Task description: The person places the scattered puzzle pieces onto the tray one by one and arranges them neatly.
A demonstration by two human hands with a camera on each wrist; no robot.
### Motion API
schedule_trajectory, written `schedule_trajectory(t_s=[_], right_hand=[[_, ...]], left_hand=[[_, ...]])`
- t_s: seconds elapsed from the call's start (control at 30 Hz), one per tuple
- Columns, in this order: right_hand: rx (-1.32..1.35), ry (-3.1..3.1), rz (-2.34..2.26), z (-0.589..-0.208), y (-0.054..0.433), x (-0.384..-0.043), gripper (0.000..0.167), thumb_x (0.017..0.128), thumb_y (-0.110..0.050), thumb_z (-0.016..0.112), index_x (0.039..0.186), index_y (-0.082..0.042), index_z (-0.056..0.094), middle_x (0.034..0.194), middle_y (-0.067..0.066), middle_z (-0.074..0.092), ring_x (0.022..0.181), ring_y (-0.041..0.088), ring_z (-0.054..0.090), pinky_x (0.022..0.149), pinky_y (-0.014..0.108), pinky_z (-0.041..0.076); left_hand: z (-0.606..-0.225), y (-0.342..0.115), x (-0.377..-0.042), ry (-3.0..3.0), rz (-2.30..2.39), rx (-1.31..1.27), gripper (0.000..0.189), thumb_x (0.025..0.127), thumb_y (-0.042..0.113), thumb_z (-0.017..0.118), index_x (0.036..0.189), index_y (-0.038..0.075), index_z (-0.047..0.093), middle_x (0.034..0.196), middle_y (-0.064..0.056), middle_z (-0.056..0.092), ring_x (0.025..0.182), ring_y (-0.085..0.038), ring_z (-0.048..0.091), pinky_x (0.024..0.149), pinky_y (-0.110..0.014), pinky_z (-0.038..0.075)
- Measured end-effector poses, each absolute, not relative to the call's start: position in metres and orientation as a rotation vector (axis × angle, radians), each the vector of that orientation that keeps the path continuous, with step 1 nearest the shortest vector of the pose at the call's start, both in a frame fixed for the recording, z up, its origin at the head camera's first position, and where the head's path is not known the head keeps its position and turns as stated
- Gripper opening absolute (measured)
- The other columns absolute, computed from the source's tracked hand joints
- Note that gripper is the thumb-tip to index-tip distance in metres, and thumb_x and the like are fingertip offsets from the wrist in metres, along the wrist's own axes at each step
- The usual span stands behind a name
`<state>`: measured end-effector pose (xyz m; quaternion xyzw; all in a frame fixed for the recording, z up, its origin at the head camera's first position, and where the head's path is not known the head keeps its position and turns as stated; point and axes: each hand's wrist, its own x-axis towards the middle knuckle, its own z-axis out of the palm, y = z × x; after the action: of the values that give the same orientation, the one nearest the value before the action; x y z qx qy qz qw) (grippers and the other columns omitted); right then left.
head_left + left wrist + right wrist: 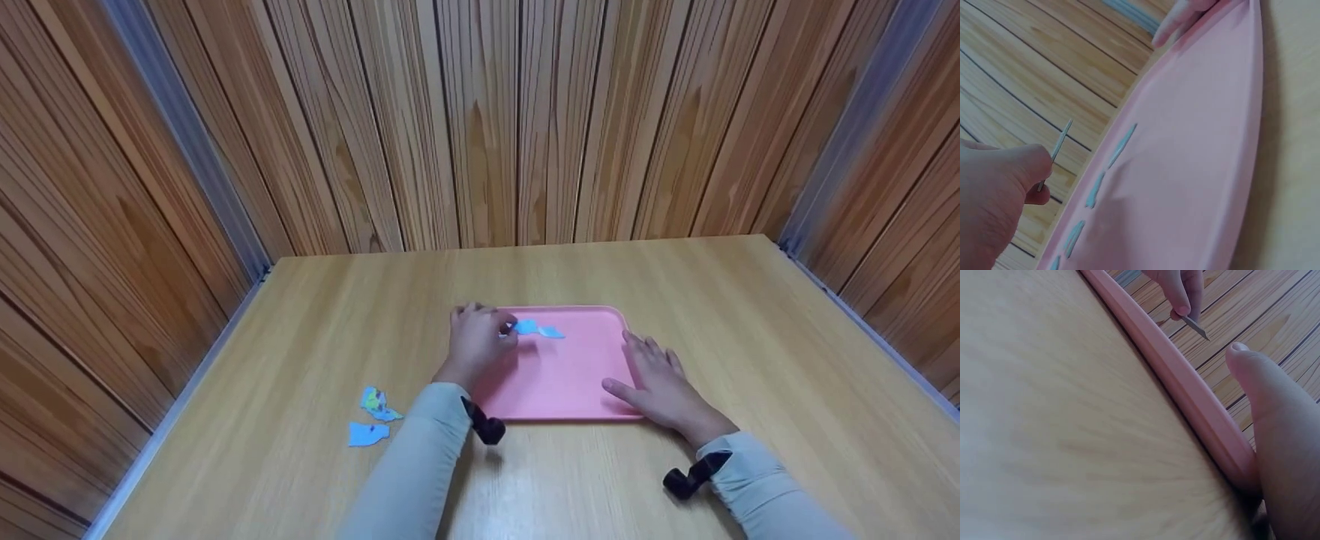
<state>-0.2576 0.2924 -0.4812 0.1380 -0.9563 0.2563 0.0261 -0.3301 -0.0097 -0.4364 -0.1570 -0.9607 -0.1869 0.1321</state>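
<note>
My left hand (478, 343) is over the left part of a pink tray (559, 386). Between thumb and fingers it pinches a thin flat piece (1062, 139), seen nearly edge-on and raised off the tray in both wrist views. Blue irregular flat pieces (552, 332) lie near the tray's far side; several show in a row in the left wrist view, partly behind the hand in the head view. My right hand (664, 386) rests against the tray's right edge, fingers extended and thumb spread over the rim.
Left of the tray, a blue piece with green and yellow patches (377, 403) and a plainer blue piece (368, 434) lie on the wooden table (300, 360). Wood-plank walls (480, 127) stand behind and at both sides. Each wrist carries a black strap-mounted device (684, 480).
</note>
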Motion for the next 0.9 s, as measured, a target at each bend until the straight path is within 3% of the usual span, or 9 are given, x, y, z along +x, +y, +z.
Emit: schedule_trajectory(t_s=[0.37,0.57,0.9], right_hand=[[0.411,-2.971,0.6,-0.481,0.296,-0.251,0.115,0.085,-0.068,0.063,0.155,0.011,0.017,0.159,0.033,0.023,0.149,0.052,0.01,0.115,0.067,0.002],[0.408,-2.986,0.591,-0.482,0.296,-0.25,0.119,0.084,-0.07,0.063,0.154,0.013,0.015,0.16,0.035,0.019,0.149,0.053,0.009,0.115,0.068,0.003],[0.399,-2.999,0.602,-0.483,0.297,-0.249,0.116,0.087,-0.067,0.062,0.155,0.013,0.014,0.161,0.034,0.016,0.149,0.052,0.009,0.116,0.066,0.002]], left_hand=[[-0.445,0.026,-0.333,-2.816,-0.588,-0.48,0.021,0.092,0.035,0.074,0.11,0.024,0.079,0.102,0.008,0.073,0.109,-0.02,0.057,0.11,-0.056,0.029],[-0.451,0.041,-0.333,-2.83,-0.594,-0.492,0.02,0.093,0.032,0.071,0.11,0.025,0.079,0.108,0.008,0.073,0.124,-0.025,0.055,0.115,-0.056,0.023],[-0.459,0.065,-0.335,-2.879,-0.438,-0.532,0.018,0.093,0.034,0.071,0.108,0.028,0.08,0.102,0.01,0.073,0.11,-0.018,0.055,0.11,-0.052,0.03]])
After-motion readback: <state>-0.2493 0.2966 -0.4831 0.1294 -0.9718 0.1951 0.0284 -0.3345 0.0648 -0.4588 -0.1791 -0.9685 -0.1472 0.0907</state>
